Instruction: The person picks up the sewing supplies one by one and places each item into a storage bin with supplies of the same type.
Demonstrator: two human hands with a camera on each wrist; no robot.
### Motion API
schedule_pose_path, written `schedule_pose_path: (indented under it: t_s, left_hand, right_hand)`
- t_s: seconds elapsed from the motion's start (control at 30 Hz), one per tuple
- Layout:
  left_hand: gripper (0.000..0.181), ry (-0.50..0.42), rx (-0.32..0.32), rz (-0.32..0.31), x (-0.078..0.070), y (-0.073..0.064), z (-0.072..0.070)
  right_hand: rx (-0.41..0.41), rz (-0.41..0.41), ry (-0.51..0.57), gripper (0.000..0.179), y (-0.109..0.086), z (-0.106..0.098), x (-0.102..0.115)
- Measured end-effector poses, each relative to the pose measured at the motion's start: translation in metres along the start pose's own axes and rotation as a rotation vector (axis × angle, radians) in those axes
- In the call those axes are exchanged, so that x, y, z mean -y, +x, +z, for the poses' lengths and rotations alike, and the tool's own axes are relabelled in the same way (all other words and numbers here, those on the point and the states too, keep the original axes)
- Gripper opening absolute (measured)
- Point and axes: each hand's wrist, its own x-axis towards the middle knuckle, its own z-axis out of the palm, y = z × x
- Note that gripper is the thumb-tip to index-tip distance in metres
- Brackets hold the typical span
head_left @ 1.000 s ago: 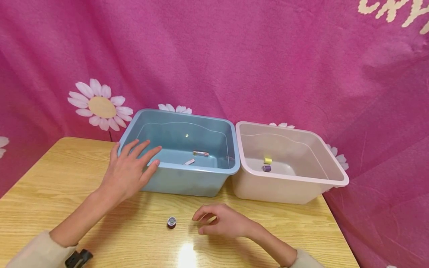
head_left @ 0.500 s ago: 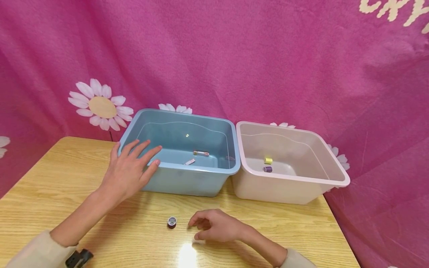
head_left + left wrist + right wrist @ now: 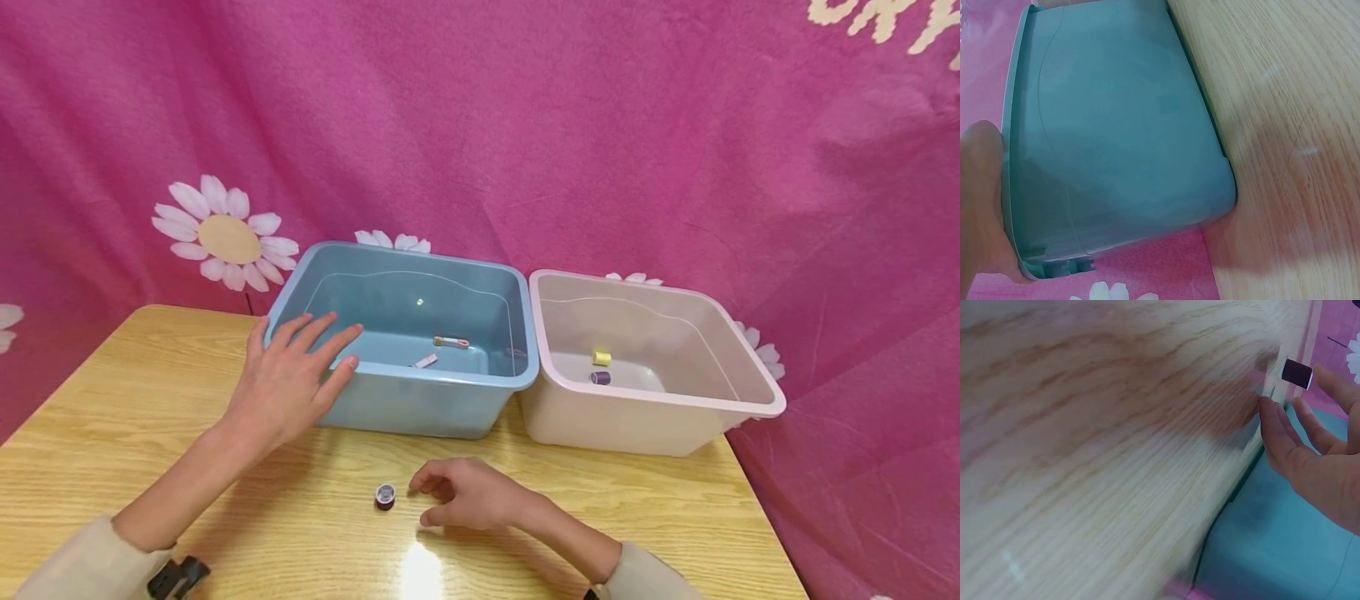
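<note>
A daisy-printed magenta cloth (image 3: pixel 525 150) hung behind a pale wood-grain tabletop (image 3: pixel 187 367). The left hand (image 3: pixel 288 379) lay at the rim of a blue rectangular plastic bin (image 3: pixel 442 377), its fingers spread and grasping nothing. The right hand (image 3: pixel 472 496), fingers loosely bent and holding nothing, was just beside a small dark thread spool with a pale end (image 3: pixel 385 497), which stood upright on the tabletop before the blue bin. A yellow spool (image 3: pixel 602 358) and a purple spool (image 3: pixel 601 377) lay inside the adjoining pale pink plastic bin (image 3: pixel 637 429).
</note>
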Motion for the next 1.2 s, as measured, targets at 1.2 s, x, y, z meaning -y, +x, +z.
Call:
schedule_pose_path:
  t_s: [1.2]
  left_hand:
    - [0.047,0.009,0.032,-0.015,0.000,-0.001,0.000]
  right_hand:
    - [-0.003,0.010,0.124,0.027,0.039,0.019,0.004]
